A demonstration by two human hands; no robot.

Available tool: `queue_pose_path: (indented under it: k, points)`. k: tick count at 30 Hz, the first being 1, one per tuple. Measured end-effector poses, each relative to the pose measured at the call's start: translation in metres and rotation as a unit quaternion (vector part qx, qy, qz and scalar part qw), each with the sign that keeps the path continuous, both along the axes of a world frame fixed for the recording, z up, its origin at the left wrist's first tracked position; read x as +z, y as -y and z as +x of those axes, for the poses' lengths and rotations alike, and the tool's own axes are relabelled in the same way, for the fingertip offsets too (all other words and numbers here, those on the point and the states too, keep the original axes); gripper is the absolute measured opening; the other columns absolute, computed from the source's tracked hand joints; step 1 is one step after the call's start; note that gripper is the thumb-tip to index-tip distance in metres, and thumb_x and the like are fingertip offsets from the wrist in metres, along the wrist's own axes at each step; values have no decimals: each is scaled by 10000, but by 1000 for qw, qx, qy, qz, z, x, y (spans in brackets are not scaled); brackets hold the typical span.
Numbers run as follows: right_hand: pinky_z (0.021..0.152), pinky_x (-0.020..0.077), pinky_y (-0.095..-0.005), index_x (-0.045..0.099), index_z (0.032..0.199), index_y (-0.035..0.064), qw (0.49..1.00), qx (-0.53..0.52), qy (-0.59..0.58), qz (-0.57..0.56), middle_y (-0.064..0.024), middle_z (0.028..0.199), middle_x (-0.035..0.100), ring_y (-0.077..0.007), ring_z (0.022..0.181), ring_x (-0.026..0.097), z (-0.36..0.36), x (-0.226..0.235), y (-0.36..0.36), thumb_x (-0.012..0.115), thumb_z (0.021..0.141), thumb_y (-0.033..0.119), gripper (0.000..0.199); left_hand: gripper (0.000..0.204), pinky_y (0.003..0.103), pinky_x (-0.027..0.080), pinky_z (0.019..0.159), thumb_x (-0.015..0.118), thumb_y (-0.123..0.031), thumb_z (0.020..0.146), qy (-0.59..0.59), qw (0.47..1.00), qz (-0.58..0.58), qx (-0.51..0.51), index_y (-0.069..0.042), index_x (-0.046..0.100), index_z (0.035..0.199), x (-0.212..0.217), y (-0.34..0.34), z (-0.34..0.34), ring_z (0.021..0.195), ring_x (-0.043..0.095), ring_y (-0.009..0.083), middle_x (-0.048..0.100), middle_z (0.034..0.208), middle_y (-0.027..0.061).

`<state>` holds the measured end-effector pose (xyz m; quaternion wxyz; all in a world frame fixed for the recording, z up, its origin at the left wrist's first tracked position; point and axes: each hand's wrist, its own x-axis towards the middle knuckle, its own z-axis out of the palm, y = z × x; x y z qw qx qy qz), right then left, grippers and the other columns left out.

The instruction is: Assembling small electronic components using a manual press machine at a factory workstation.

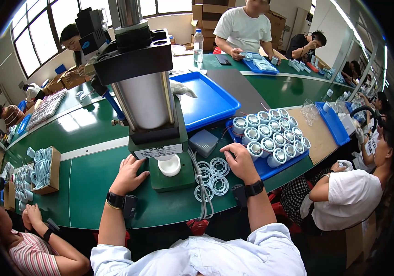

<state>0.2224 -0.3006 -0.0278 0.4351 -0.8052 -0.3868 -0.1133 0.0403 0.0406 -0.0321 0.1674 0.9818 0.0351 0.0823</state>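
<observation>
A press (148, 101) with a steel cylinder and a green base (174, 183) stands in front of me. On its base, under the press head, sits a white round cup-like part (169, 166). My left hand (129, 175) rests beside the base on the left, fingers apart and holding nothing. My right hand (241, 162) lies on the right, its fingers loosely stretched out at the near corner of a blue tray (277, 172) full of white cylindrical parts (265, 131) with red wires. Between the base and that hand lie several pale blue slotted rings (218, 184).
A grey lidded box (203, 143) and grey cables (205, 209) lie right of the press. Behind is a large blue tray (206, 99) with a whitish glove or cloth. At left stands a cardboard box (47, 172) of pale parts. Co-workers sit on both sides and across.
</observation>
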Motion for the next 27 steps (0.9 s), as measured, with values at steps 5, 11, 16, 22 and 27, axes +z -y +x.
queue_pose_path:
  k: [5,11,16,22,27]
  points:
    - [767,466,-365,674,925,31,1000,5,-15,-7,-111,890,656,-280,869,610,0,1,-1,595,859,66,109,562,428,336,1063,670,-255,859,4,1000,2,-3,-58,500,1358,0,0,-1,1198,467,370,562,1226,201]
    - [765,466,-365,671,917,28,1000,12,-14,-13,-109,885,656,-281,861,611,1,-1,0,595,860,67,103,558,430,340,1058,668,-254,859,0,1000,0,-3,-61,503,1356,2,1,-1,1191,470,370,563,1222,202]
    - [764,466,-365,670,911,26,1000,17,-13,-17,-107,875,656,-278,850,612,2,-1,0,593,860,66,101,553,429,345,1052,665,-253,861,3,1000,7,-4,-63,505,1355,0,1,0,1179,474,371,566,1209,199]
    - [778,458,-407,665,910,38,999,20,-35,-11,-119,872,650,-313,867,604,0,0,-1,593,856,97,108,535,427,347,1046,653,-249,872,3,1000,11,-2,-65,508,1354,0,1,-1,1168,477,372,569,1192,198]
    - [769,462,-406,667,903,34,999,19,-28,-10,-121,866,650,-314,859,605,1,1,-1,594,857,97,107,504,425,349,1041,629,-228,891,12,1000,4,1,-71,509,1355,-6,-3,0,1159,480,371,572,1179,195]
